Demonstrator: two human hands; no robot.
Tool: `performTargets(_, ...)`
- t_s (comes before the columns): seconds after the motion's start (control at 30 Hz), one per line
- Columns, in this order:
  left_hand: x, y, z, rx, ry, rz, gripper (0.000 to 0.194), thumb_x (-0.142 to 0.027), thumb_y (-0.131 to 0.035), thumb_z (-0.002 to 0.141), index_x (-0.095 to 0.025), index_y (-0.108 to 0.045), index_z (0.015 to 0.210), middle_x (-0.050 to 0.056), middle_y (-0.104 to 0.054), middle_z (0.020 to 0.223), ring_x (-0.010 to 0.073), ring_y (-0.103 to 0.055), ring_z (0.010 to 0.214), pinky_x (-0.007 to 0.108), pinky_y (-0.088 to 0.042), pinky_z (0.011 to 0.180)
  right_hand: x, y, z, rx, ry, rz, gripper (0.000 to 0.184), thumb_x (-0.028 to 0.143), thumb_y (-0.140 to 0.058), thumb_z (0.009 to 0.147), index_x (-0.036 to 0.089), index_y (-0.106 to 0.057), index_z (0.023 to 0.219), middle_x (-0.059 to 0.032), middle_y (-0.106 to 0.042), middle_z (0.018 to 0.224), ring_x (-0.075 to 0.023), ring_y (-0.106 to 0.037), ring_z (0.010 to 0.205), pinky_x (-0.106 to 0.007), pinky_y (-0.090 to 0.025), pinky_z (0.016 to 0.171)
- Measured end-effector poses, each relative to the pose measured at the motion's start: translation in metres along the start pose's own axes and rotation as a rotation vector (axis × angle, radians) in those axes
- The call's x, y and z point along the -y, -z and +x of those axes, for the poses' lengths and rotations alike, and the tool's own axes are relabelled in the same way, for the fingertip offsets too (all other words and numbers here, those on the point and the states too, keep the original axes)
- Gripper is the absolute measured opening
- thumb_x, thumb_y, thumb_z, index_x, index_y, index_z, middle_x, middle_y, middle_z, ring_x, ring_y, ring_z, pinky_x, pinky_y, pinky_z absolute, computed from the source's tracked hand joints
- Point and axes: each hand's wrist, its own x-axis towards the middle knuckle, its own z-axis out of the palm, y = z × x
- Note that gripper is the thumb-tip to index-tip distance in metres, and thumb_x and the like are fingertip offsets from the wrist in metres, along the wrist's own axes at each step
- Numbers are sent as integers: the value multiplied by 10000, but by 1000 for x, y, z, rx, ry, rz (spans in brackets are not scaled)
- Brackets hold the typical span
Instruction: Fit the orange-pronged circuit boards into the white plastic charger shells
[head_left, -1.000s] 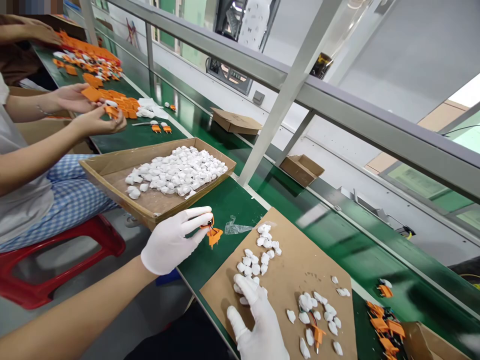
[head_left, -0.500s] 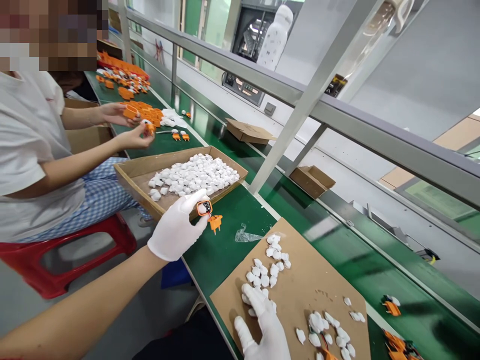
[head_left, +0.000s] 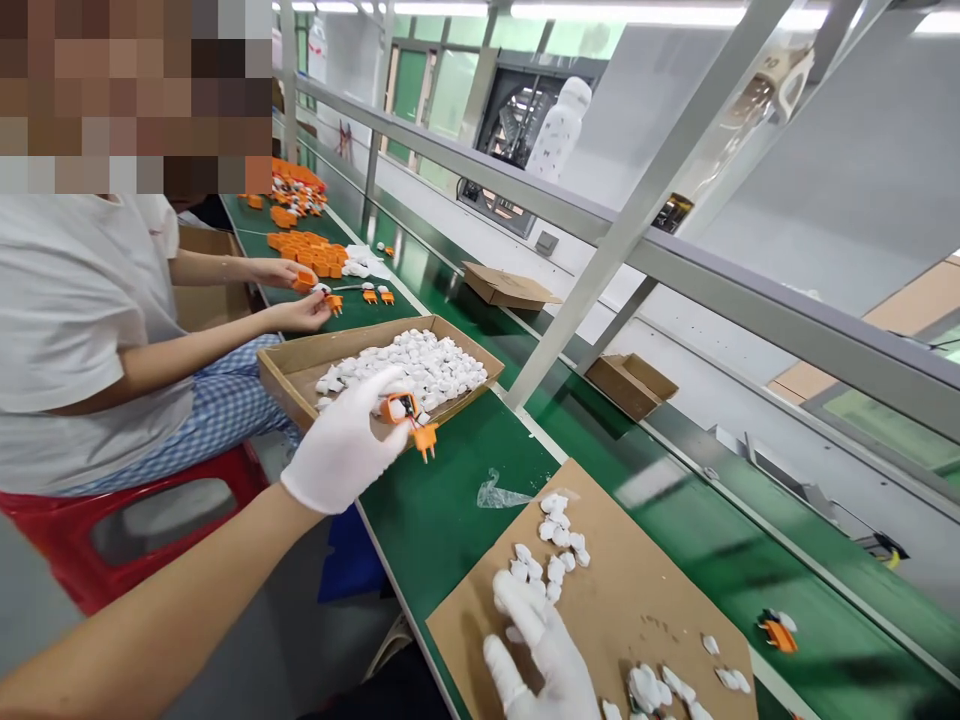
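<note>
My left hand (head_left: 341, 448), in a white glove, pinches a small orange plug part (head_left: 409, 415) with two prongs and thin wires, held in the air just in front of a cardboard tray (head_left: 289, 365) of white plastic caps (head_left: 416, 362). My right hand (head_left: 536, 645), also gloved, rests at the near edge of a flat cardboard sheet (head_left: 637, 590). Its fingers are spread and touch a cluster of white caps (head_left: 551, 555) lying on the sheet. More white caps (head_left: 667, 685) lie to the right of that hand.
A person in a white shirt (head_left: 75, 320) sits on a red stool (head_left: 142, 520) at my left and handles orange parts (head_left: 311, 255) on the green conveyor belt (head_left: 450, 500). Two open cardboard boxes (head_left: 630, 385) lie on the belt beyond a slanted metal post (head_left: 622, 230). An orange part (head_left: 776, 632) lies at right.
The view has tilted up and left. My left hand has risen with the orange part toward the tray of caps. My right hand stays on the caps at the sheet's near edge.
</note>
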Motion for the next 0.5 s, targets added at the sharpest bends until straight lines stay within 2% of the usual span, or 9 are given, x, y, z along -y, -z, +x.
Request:
performTargets(0.1,-20,-3,-22,-3,-154,-30,446,-224,-628,856,-196,-590,1300,79,-734,1172,254,-691,1096,374,-547,1020,23,1,32,-75,-152,38,355,281,-612,933,315,-694,1276,-61,-687,1308,-230,-661,1182,-323,-598,958)
performTargets(0.2,-28,-8,-36,4,-204,-90,400,-206,-619,874,-207,-594,1273,66,-739,1152,234,-702,1064,356,-551,1011,54,-7,80,-106,-204,218,360,296,-630,890,265,-725,1236,-60,-719,1255,-222,-706,1073,-354,-601,960)
performTargets(0.3,-28,-14,-43,14,-162,-99,514,-195,-629,866,-225,-538,1372,53,-738,1174,226,-697,1074,345,-547,1015,75,-26,121,3,-350,520,476,309,-691,834,203,-688,1299,-78,-711,1286,-233,-684,1155,-348,-597,966)
performTargets(0.37,-26,-17,-46,10,-96,-95,610,-185,-640,854,-238,-487,1442,44,-734,1196,223,-689,1089,338,-542,1021,80,-42,135,110,-436,723,545,349,-722,801,165,-676,1312,-89,-714,1280,-245,-683,1158,-341,-616,910)
performTargets(0.43,-24,-17,-48,7,-51,-94,639,-161,-638,845,-241,-478,1458,41,-728,1199,219,-681,1087,339,-532,1029,78,-55,141,186,-438,864,549,382,-726,786,140,-698,1278,-90,-737,1225,-241,-702,1098,-330,-622,862)
performTargets(0.5,-23,-17,-50,9,-71,-95,602,-137,-621,856,-223,-496,1439,51,-722,1194,215,-672,1078,341,-521,1034,72,-64,142,232,-411,933,520,392,-721,780,127,-727,1227,-85,-759,1158,-226,-716,1035,-319,-615,844)
